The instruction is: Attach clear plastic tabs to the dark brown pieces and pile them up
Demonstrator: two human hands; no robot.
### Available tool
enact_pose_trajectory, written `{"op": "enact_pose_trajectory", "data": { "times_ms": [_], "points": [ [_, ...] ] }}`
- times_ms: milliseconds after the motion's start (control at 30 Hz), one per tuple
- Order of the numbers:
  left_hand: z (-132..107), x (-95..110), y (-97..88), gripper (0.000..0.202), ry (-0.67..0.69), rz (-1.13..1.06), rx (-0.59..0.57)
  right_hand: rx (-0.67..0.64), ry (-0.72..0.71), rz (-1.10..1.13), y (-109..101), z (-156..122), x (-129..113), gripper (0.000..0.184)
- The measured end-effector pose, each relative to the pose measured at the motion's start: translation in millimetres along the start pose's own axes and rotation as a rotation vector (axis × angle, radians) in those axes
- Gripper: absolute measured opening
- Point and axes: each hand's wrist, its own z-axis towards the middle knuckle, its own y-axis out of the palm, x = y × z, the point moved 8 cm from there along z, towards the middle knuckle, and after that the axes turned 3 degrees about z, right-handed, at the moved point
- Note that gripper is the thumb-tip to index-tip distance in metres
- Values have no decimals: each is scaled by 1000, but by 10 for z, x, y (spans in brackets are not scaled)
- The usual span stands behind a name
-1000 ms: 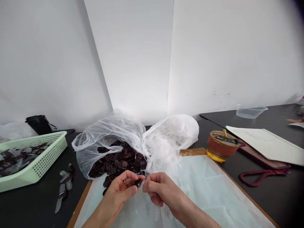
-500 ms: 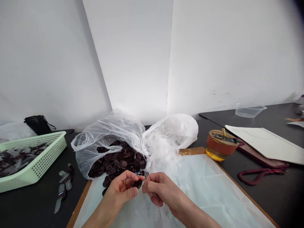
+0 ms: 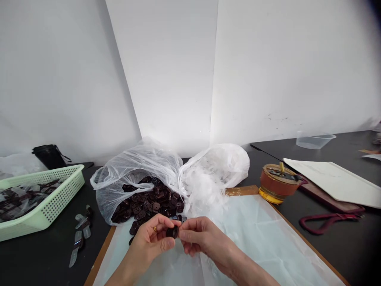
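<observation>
A: What do we see at near centre?
B: Two bare hands meeting over a pale sheet point(image 3: 262, 238). The left hand point(image 3: 151, 238), ring on one finger, pinches a small dark piece point(image 3: 172, 232) betw. thumb & fingers. The right hand point(image 3: 198, 238) nips the piece's right edge w/ thumb & forefinger, gap narrow, other fingers curled under.
A: Where's the piece vs. the rest?
B: Held just above the sheet's near left part. Just beyond it a clear bag point(image 3: 139, 167) lies open, w/ a pile point(image 3: 149, 204) of like dark bits spilling toward the hands. A 2nd bag point(image 3: 217, 165), whitish inside, touches it on the right.
A: And far left?
B: We see a green basket point(image 3: 56, 194) w/ dark bits & clear strips in it. A few loose strips point(image 3: 79, 238) lie on the black table point(image 3: 342, 254) betw. basket & sheet.
A: The right?
B: A round tin point(image 3: 276, 182) sits just off the sheet's far right corner, and a clear tub point(image 3: 314, 140) stands well beyond, by the wall.
</observation>
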Motion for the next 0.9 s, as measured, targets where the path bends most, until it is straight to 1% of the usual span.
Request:
{"op": "enact_pose_trajectory", "data": {
  "times_ms": [167, 267, 367, 467, 667, 800, 900],
  "points": [
    [-11, 26, -30, 27, 33, 74, 45, 12, -17, 62, -50, 46, 65, 20],
    [-17, 43, -37, 25, 39, 108, 55, 38, -59, 130, -78, 107, 118, 26],
    [-15, 35, -68, 26, 38, 128, 66, 57, -107, 205, -92, 145, 126, 32],
    [-4, 1, -95, 27, 31, 121, 81, 40, -132, 242, -73, 154, 108, 34],
    [16, 5, 4, 30, 31, 10, 38, 10, -146, 236, -46, 141, 86, 32],
    [-6, 63, -12, 33, -17, 99, 61, -53, -181, 193, -17, 114, 31, 26],
    [-36, 109, -42, 39, -55, 185, 87, -97, -234, 95, 18, 107, -16, 26]
  ]
}}
